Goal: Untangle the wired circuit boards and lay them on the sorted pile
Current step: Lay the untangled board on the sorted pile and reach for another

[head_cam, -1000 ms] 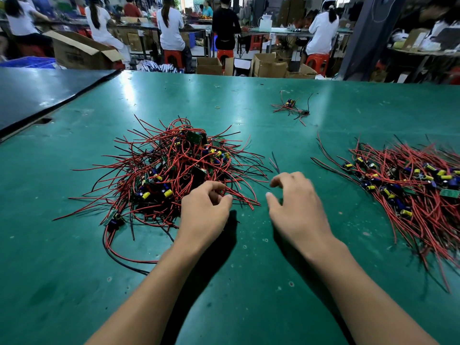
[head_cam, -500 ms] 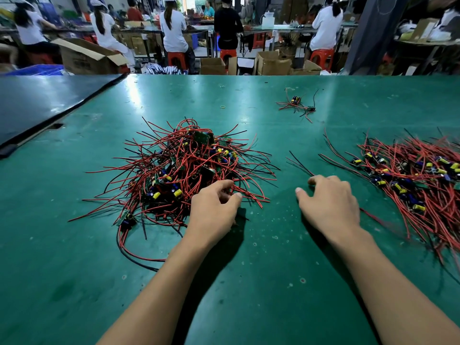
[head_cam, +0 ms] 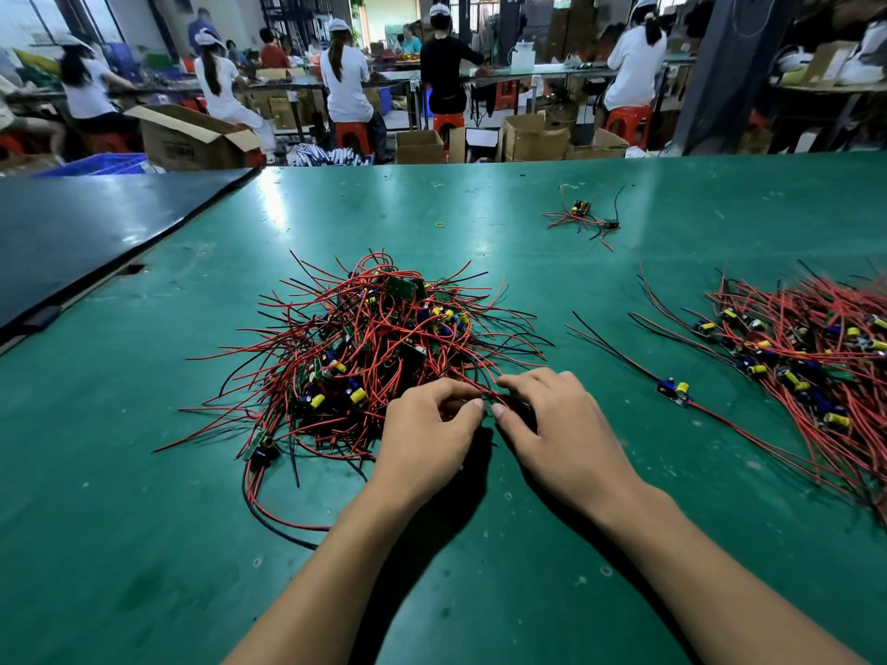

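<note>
Fingers of the left hand and right hand are curled, thumbs nearly touching. The green matte surface carries the tangled heap of red-wired green circuit boards at centre. The sorted pile of aligned wired boards lies well apart, to the right. Both hands pinch red strands at the heap's near edge, probably to free one unit.

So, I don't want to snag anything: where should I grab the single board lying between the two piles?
Probably pinch the single board by its long edges, from above: its wires run straight out both ends, flat on the table.
</note>
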### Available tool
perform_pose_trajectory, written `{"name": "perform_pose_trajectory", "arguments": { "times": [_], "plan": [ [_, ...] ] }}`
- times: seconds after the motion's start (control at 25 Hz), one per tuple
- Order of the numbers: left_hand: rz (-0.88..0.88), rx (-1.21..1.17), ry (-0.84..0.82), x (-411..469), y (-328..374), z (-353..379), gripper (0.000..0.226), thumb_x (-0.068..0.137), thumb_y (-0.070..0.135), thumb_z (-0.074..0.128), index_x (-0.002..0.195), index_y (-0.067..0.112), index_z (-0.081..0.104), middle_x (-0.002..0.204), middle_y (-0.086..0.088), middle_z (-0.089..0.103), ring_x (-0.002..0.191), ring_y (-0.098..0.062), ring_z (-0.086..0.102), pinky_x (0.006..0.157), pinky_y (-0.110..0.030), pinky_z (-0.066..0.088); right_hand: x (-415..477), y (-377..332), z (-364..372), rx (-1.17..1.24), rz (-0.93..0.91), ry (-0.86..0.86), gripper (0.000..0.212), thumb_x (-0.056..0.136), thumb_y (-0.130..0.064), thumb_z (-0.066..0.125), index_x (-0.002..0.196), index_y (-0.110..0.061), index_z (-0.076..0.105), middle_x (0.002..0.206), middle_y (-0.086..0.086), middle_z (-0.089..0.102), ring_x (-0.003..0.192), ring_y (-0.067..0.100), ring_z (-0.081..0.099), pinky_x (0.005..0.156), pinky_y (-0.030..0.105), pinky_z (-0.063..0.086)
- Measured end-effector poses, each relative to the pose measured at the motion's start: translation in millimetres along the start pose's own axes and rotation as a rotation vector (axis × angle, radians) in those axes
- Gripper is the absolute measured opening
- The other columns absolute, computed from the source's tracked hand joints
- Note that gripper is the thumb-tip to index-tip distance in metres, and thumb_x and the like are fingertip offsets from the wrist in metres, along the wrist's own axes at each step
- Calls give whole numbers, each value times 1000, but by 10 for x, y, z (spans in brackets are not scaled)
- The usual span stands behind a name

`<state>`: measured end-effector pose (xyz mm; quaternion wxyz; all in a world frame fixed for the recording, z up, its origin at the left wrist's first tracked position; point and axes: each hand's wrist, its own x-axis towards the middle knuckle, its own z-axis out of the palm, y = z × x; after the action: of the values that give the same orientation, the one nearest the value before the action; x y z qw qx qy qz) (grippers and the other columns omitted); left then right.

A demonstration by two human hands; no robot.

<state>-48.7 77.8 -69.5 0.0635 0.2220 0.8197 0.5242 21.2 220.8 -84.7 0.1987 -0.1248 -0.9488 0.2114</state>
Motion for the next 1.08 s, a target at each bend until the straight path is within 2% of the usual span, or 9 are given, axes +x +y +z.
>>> {"name": "perform_pose_trajectory", "arguments": {
  "times": [0.24,0.44,0.56,0.8,0.88,1.0,1.08],
  "plan": [
    [-12,-18,-13,34,-24,5,11,89,19,67,95,18,75,79,3,74,60,-6,62,67,-30,55,24,10,17,89,-6,-25,41,95,-42,62,130,-21,64,114,-4,62,112,19,56,97,37,47],
    [-14,-35,-17,32,-21,3,10,89,17,66,94,19,75,77,4,74,58,-2,61,60,-23,48,17,-2,-21,119,18,-43,28,93,-42,65,117,-29,71,104,-10,61,97,17,62,85,31,49],
    [-25,-51,-27,25,-22,5,9,89,17,66,92,19,75,73,7,72,56,2,60,57,-19,46,-5,-13,-35,141,9,-38,20,94,-42,63,108,-32,73,98,-12,59,92,13,61,81,32,50],
    [-17,-25,-5,53,-4,-2,10,89,18,67,96,19,74,79,3,74,62,-8,64,65,-31,54,28,3,-11,196,19,10,15,92,-38,66,100,-28,74,97,-11,66,92,12,64,84,33,51],
    [-26,-24,6,57,-15,9,12,89,19,67,99,18,74,80,1,74,64,-12,64,67,-34,55,38,19,3,248,27,32,11,91,-35,68,95,-26,74,93,-10,71,85,9,64,82,32,52],
    [-25,-24,17,60,-15,16,14,90,20,67,102,18,73,81,1,74,63,-13,63,66,-31,54,76,9,0,330,47,94,7,89,-28,72,96,-27,72,90,-12,70,70,0,59,72,19,47],
    [-20,-29,24,68,-26,17,15,90,20,67,103,17,73,81,1,74,61,-10,61,65,-27,50,106,-34,-2,402,79,125,24,87,-23,75,111,-28,70,98,-11,68,66,7,57,68,10,42]
  ]
}}
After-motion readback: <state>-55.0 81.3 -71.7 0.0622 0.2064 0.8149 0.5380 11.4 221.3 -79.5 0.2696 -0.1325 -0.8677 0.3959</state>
